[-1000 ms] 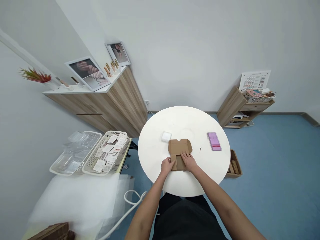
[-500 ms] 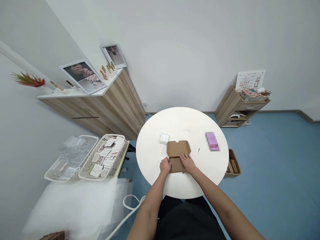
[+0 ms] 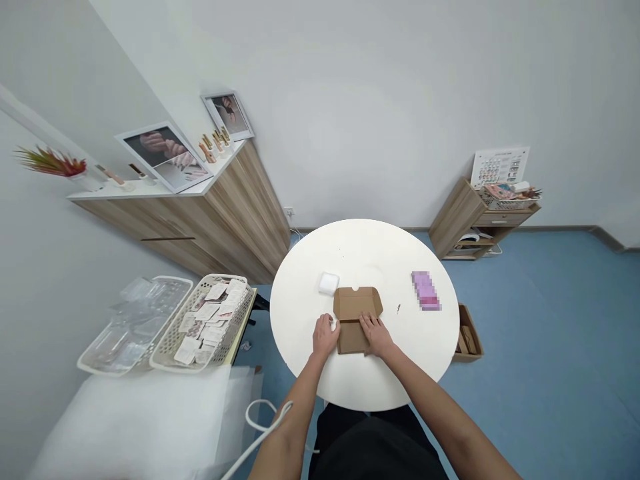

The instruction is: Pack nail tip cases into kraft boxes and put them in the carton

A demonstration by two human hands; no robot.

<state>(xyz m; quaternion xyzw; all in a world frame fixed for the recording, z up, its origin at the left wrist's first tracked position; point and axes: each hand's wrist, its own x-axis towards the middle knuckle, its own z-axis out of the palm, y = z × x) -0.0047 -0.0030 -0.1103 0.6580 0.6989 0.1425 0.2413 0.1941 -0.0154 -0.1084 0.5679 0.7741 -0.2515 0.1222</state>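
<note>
An unfolded brown cardboard box lies on the white round table, its flap spread towards the far side. My right hand rests flat on the box's right part, fingers stretched over the crease. At the left edge of the box, my left hand is curled, with a small white patch showing between thumb and fingers; what it is I cannot make out. Just beyond that hand sits a white square packet. A purple pixelated item lies on the table's right side.
Left of me are a perforated white basket of small packets, a tray of clear plastic pieces and white sheets. An open carton stands on the floor at right. Wooden cabinets stand by the wall. A white cable hangs near my left arm.
My left hand has shifted slightly left from the box's edge, and a white patch now shows between its fingers. My right hand stays on the cardboard. The view has tilted a little.
</note>
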